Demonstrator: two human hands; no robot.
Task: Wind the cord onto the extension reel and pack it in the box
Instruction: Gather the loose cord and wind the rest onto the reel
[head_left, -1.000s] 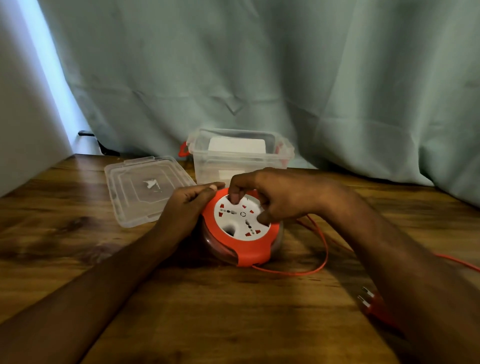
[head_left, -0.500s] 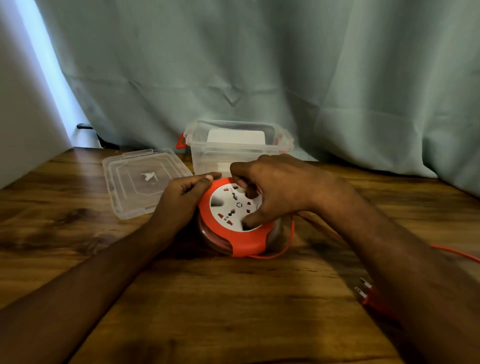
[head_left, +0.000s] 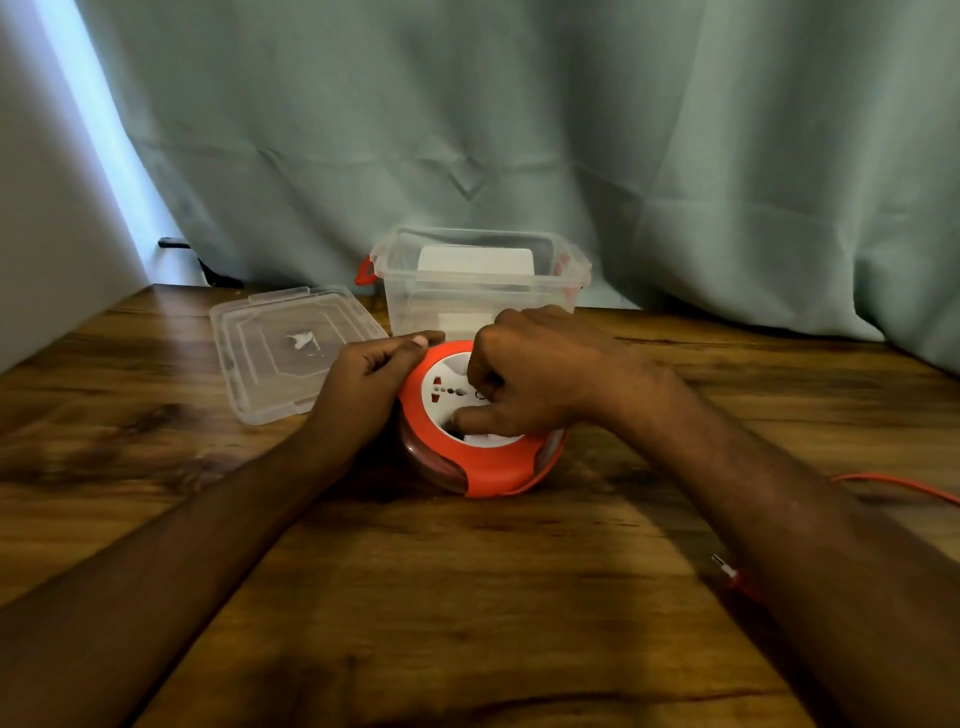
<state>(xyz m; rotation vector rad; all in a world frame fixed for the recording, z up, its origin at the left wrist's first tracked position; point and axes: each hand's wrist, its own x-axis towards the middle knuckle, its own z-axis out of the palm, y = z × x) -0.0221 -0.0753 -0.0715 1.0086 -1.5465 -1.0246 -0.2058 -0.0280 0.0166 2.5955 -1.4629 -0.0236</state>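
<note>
The extension reel, orange-rimmed with a white socket face, sat flat on the wooden surface, just in front of the clear plastic box. The left hand rested against the reel's left edge, fingers curled round the orange rim and thumb stretched along its top, so that grip was closed on the reel. The right hand lay over the white face from the reel's right side, its fingers bent down onto the face and the thumb pointing left across a dark hollow near the reel's front. Whether those fingertips pinched a knob or only pressed into the face I could not tell, since the hand hid them.

The orange cord ran in from the right edge of the surface, well to the right of the reel, and passed behind the right forearm. A short loop of it showed at the reel's lower right rim. The orange plug, with its metal pins, lay to the right of the reel and nearer to me, partly covered by that forearm.

The box stood open, with red clips at its sides and something white inside. Its clear lid lay flat to the left of the reel, touching the left hand's knuckles or close to them. Behind the box hung a pale green curtain.
</note>
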